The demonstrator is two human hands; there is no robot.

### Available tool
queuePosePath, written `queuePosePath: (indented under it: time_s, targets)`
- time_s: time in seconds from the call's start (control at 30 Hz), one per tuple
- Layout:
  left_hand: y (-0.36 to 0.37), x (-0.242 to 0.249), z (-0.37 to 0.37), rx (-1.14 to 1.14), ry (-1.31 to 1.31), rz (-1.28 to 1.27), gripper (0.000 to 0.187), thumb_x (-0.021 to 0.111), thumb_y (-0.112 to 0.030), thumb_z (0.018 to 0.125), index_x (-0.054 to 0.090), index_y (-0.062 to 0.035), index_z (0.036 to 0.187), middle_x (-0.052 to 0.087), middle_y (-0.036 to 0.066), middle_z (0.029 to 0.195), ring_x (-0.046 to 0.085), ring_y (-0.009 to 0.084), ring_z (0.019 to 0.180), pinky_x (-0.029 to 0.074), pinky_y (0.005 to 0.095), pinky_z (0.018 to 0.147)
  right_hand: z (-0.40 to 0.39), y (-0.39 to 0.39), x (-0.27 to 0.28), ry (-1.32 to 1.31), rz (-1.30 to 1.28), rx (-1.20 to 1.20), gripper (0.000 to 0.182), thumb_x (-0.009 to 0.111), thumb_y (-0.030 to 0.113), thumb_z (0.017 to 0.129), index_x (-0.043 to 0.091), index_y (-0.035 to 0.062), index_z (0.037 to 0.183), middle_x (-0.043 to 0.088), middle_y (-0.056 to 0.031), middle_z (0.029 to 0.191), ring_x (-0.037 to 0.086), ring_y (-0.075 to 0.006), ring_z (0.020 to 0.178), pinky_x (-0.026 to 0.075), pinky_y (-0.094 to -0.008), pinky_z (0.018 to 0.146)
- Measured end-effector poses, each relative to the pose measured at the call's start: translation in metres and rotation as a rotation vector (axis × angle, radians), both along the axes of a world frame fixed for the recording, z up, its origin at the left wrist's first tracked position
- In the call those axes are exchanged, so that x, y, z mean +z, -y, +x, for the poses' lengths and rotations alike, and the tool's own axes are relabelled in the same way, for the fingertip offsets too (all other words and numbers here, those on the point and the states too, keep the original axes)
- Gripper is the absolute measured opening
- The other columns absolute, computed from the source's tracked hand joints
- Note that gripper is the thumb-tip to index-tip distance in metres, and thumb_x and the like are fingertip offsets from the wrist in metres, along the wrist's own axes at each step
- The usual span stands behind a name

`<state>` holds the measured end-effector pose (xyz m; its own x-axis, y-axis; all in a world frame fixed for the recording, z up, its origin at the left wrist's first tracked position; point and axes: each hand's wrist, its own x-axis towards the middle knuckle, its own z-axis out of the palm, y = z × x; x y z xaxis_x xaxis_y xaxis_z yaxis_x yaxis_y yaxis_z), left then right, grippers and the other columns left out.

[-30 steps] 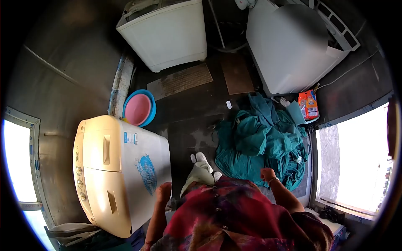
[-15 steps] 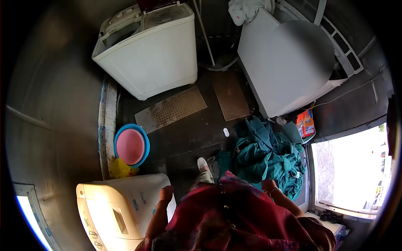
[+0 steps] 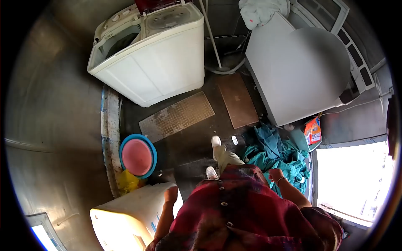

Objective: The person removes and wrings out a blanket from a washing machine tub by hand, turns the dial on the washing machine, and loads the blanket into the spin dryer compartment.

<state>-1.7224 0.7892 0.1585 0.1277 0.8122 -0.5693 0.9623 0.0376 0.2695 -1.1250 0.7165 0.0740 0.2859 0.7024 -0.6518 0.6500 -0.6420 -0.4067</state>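
Observation:
My left hand (image 3: 171, 195) hangs beside my body, fingers curled with nothing showing in them. It overlaps the edge of a white appliance (image 3: 140, 205) in this view. On the other side, my right hand (image 3: 276, 175), a bracelet at its wrist, is closed and looks bare of any object. Below and beyond it lies a heap of teal-green cloth (image 3: 289, 161) on the floor. Two light shoes stick out under my red patterned shirt (image 3: 247, 205), one foot ahead of the other.
Ahead left stands a twin-tub washing machine (image 3: 155, 62), its lid raised. A large white appliance (image 3: 289, 75) stands ahead right. Flat on the floor are a grid mat (image 3: 178, 117) and a brown board (image 3: 238, 102). A pink basin (image 3: 137, 157) sits inside a blue basin (image 3: 154, 154) by the left wall.
I have stepped forward: the washing machine and basins appear nearer, and a second shoe now shows. The heap of cloth has slid closer beneath my right hand.

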Motion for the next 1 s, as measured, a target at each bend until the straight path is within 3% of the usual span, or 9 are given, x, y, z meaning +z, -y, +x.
queuePosePath:
  time_s: [0.07,0.2,0.33,0.4,0.47,0.5,0.8,0.93,1.0]
  targets:
    - [0.022,0.0,-0.003,0.215,0.254,0.035,0.022,0.041,-0.023,0.075,0.055,-0.0073,0.069,0.057,0.016,0.08,0.054,0.0343,0.076,0.043,0.0407,0.065,0.005,-0.013,-0.022,-0.024,-0.045,0.029,0.005,0.063,0.016,0.053,0.06,0.0134,0.056,0.058,-0.0046,0.057,0.059,-0.0222,0.058,0.045,-0.0334,0.046]
    - [0.02,-0.008,-0.006,0.633,0.192,-0.292,0.022,0.044,-0.027,0.074,0.059,-0.0115,0.074,0.058,0.012,0.084,0.056,0.0278,0.081,0.042,0.0373,0.07,-0.015,-0.099,-0.015,0.125,-0.239,0.517,0.005,0.062,0.018,0.055,0.06,0.0134,0.056,0.058,-0.0054,0.056,0.059,-0.0219,0.059,0.046,-0.0343,0.047]
    - [-0.02,-0.067,-0.039,0.286,0.044,-0.247,0.023,0.047,-0.028,0.074,0.061,-0.0127,0.083,0.058,0.013,0.087,0.055,0.0293,0.085,0.042,0.039,0.072,-0.052,-0.235,0.041,0.236,-0.179,0.757,0.019,0.047,0.015,0.071,0.055,0.0041,0.058,0.057,-0.0071,0.056,0.055,-0.0142,0.045,0.044,-0.0243,0.039]
    - [-0.085,-0.037,-0.031,0.155,0.012,-0.286,0.028,0.048,-0.031,0.075,0.06,-0.0109,0.089,0.058,0.016,0.088,0.054,0.0312,0.086,0.042,0.0408,0.073,-0.066,-0.287,0.064,-0.257,-0.124,-0.146,0.012,0.049,0.011,0.07,0.058,0.0037,0.07,0.055,-0.0063,0.057,0.054,-0.0127,0.047,0.042,-0.0232,0.039]
    - [-0.143,-0.02,-0.026,0.508,0.18,-0.025,0.028,0.046,-0.03,0.077,0.059,-0.0072,0.088,0.058,0.019,0.084,0.054,0.0348,0.08,0.043,0.0414,0.069,-0.077,-0.34,0.085,-0.349,-0.071,-0.258,0.012,0.05,0.011,0.071,0.058,0.0034,0.077,0.054,-0.0052,0.058,0.053,-0.012,0.048,0.042,-0.0232,0.039]
    - [-0.184,-0.002,-0.018,0.447,0.205,0.055,0.028,0.047,-0.028,0.077,0.059,-0.0054,0.087,0.058,0.019,0.082,0.055,0.0337,0.077,0.043,0.0398,0.067,-0.078,-0.362,0.09,-0.436,-0.011,-0.376,0.015,0.051,0.011,0.073,0.057,0.003,0.083,0.053,-0.0041,0.058,0.052,-0.0113,0.049,0.041,-0.0231,0.04]
    - [-0.406,0.116,0.058,0.56,0.596,0.228,0.014,0.053,-0.008,0.078,0.058,-0.0023,0.089,0.06,0.011,0.076,0.058,0.017,0.068,0.045,0.0259,0.061,-0.077,-0.48,0.108,-0.359,-0.026,-0.406,0.018,0.05,0.017,0.077,0.057,0.0035,0.087,0.053,-0.0018,0.061,0.05,-0.0104,0.049,0.039,-0.023,0.04]
    - [-0.486,0.131,0.067,0.201,0.565,0.349,0.012,0.053,-0.008,0.075,0.057,-0.0017,0.085,0.058,0.013,0.077,0.057,0.0274,0.07,0.046,0.0317,0.062,-0.082,-0.469,0.102,-0.302,-0.014,-0.517,0.018,0.049,0.02,0.079,0.057,0.0046,0.078,0.052,-0.0023,0.057,0.05,-0.0114,0.047,0.039,-0.0239,0.039]
    - [-0.533,0.139,0.072,0.13,0.62,0.362,0.011,0.054,-0.007,0.074,0.057,-0.0021,0.083,0.058,0.014,0.079,0.055,0.0309,0.072,0.046,0.0346,0.063,-0.077,-0.457,0.092,-0.257,-0.133,-0.202,0.022,0.043,0.021,0.08,0.056,0.0042,0.072,0.054,-0.0031,0.058,0.053,-0.0104,0.049,0.042,-0.0244,0.039]
